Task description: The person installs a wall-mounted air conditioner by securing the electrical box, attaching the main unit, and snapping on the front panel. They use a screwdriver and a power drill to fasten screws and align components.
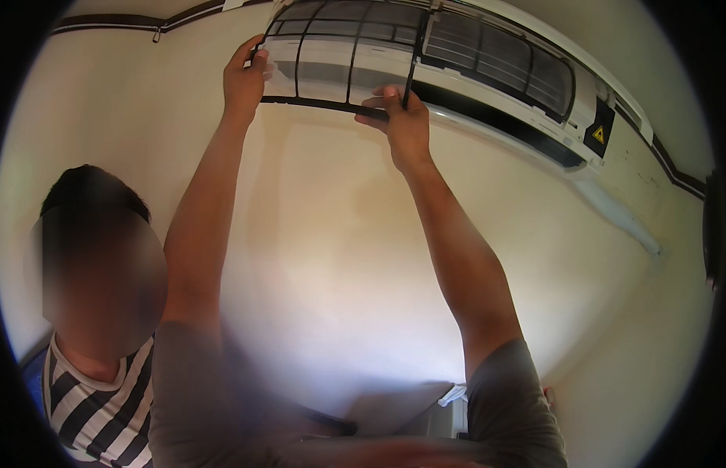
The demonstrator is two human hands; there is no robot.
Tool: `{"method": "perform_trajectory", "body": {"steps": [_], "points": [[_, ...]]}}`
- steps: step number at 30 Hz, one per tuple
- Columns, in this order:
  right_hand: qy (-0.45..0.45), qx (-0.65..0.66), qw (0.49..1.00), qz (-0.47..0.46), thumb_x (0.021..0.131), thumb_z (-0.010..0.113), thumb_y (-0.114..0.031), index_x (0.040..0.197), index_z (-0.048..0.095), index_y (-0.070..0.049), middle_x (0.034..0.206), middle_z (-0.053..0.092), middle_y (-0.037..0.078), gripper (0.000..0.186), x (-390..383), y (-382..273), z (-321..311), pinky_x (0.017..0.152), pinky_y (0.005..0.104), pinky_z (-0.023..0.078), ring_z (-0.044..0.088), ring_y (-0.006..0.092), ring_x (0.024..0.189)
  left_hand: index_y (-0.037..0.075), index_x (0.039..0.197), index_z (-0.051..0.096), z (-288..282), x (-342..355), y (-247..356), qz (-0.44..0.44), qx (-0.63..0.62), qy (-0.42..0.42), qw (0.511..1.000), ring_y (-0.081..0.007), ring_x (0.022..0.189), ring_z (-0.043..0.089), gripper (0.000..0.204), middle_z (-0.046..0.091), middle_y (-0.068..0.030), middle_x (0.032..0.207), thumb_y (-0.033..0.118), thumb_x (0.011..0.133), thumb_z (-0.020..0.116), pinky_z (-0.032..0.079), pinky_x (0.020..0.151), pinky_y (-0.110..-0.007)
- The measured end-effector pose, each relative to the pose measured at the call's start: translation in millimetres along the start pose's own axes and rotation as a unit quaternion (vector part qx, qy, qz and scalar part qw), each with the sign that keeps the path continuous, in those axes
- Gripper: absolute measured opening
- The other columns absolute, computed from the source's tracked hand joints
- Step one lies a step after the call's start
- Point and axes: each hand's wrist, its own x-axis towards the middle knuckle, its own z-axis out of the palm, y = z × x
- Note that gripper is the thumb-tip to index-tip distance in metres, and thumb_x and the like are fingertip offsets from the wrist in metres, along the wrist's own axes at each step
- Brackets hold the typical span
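Observation:
I hold a black-framed mesh filter (298,69) up at the white wall-mounted air conditioner (488,97). My left hand (245,82) is closed on the filter's left edge. My right hand (402,117) grips its lower right part beside the vertical bar, with the fingers curled around the frame. A second dark mesh filter (495,62) sits in the unit to the right, above a long black outlet slot (503,129). A black cover with a yellow warning triangle (599,132) is at the unit's right end.
A person in a striped shirt (98,413) is close at my lower left. A pale pipe (620,214) runs down the wall from the unit. Dark trim (113,22) follows the top of the wall. Grey objects and white cloth (454,395) lie low behind my arms.

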Motion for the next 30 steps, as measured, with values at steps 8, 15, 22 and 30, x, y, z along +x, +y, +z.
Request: {"method": "perform_trajectory", "body": {"steps": [8, 15, 22, 30], "points": [[0.010, -0.002, 1.000, 0.012, 0.114, 0.051, -0.025, 0.117, 0.061, 0.009, 0.110, 0.067, 0.021, 0.036, 8, -12, 9, 0.090, 0.0429, 0.069, 0.073, 0.0316, 0.098, 0.016, 0.136, 0.071, 4, 7, 13, 0.042, 0.046, 0.054, 0.997, -0.0137, 0.081, 0.067, 0.032, 0.066, -0.0029, 0.102, 0.013, 0.105, 0.065, 0.052, 0.074, -0.027], [0.012, 0.000, 1.000, -0.026, 0.113, 0.054, -0.026, 0.113, 0.062, 0.009, 0.102, 0.070, 0.018, 0.036, -1, -3, 5, 0.088, 0.0423, 0.069, 0.074, 0.0286, 0.093, 0.014, 0.136, 0.070, 2, -7, 8, 0.073, 0.004, 0.074, 0.995, -0.0139, 0.083, 0.068, 0.034, 0.072, -0.0052, 0.111, 0.005, 0.107, 0.056, 0.052, 0.078, -0.028], [0.000, -0.004, 0.999, -0.036, 0.114, 0.052, -0.025, 0.113, 0.063, 0.008, 0.099, 0.070, 0.017, 0.035, -5, 24, -2, 0.088, 0.0433, 0.069, 0.074, 0.0276, 0.090, 0.012, 0.135, 0.070, 6, -14, -24, 0.086, -0.075, 0.068, 0.991, -0.0142, 0.081, 0.068, 0.039, 0.072, -0.0058, 0.108, -0.003, 0.104, 0.051, 0.052, 0.079, -0.028], [0.009, -0.009, 0.999, -0.041, 0.114, 0.051, -0.028, 0.113, 0.062, 0.010, 0.103, 0.070, 0.021, 0.040, -1, 17, 3, 0.086, 0.0420, 0.070, 0.075, 0.0298, 0.090, 0.014, 0.135, 0.073, 8, 9, -30, 0.078, -0.039, 0.029, 0.996, -0.0132, 0.078, 0.066, 0.040, 0.073, -0.0065, 0.110, -0.001, 0.105, 0.052, 0.055, 0.074, -0.029]]}}
